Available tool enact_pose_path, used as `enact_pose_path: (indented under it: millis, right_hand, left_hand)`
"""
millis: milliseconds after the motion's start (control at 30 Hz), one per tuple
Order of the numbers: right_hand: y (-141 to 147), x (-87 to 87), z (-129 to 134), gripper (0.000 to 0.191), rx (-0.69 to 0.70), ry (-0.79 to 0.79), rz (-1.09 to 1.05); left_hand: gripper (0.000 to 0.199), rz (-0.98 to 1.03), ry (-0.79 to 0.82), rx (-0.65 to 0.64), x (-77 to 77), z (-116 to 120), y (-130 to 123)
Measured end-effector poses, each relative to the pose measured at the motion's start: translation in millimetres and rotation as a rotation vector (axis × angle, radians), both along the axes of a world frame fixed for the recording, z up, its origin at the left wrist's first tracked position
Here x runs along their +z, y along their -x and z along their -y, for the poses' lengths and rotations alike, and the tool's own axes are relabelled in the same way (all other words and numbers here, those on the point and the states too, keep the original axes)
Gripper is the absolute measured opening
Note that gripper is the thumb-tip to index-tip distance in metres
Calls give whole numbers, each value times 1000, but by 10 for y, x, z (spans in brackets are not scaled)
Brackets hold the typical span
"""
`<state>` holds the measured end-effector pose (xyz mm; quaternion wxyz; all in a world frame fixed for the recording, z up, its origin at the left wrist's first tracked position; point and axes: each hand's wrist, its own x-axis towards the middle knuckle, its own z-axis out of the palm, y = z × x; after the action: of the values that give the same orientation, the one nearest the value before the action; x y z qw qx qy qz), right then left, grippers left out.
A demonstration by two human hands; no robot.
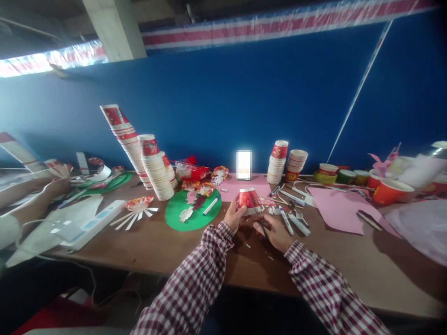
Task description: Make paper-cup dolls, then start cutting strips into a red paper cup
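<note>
Just beyond the table's front edge, my left hand (234, 215) grips a red-and-white paper cup (247, 199) that looks partly cut. Close on its right, my right hand (275, 233) is closed around dark-handled scissors (261, 229), whose blades point toward the cup and are partly hidden. Small white paper scraps (248, 245) lie on the table below my hands. Left of them is a green paper disc (176, 221) bearing cut paper pieces and a marker (212, 205). Several markers and pens (286, 220) lie to the right.
Tall stacks of paper cups (157, 174) stand at left, shorter ones (278, 163) behind my hands. A power strip (98, 223) and a fringed cut cup (138, 209) lie left. Pink paper (337, 209) lies right. Another person's arms (31, 204) reach in from the far left.
</note>
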<state>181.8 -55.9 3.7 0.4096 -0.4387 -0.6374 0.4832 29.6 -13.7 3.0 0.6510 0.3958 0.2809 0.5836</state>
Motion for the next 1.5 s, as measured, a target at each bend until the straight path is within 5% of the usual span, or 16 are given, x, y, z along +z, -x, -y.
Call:
enact_pose_path:
  millis: [167, 567, 933, 1300, 1500]
  right_hand:
    - [-1, -4, 4, 29, 51, 39, 9]
    - [6, 8, 35, 32, -3, 41, -53]
    - [20, 51, 38, 37, -87, 27, -65]
    - [-50, 38, -19, 34, -291, -123, 11]
    - [-22, -35, -99, 52, -400, -172, -2]
  left_hand:
    - [62, 46, 72, 120, 10, -49, 53]
    - [43, 218, 340, 44, -9, -150, 131]
    - [38, 239, 309, -63, 32, -86, 119]
    - [50, 195, 278, -1, 95, -27, 110]
    - [50, 135, 210, -110, 43, -25, 83]
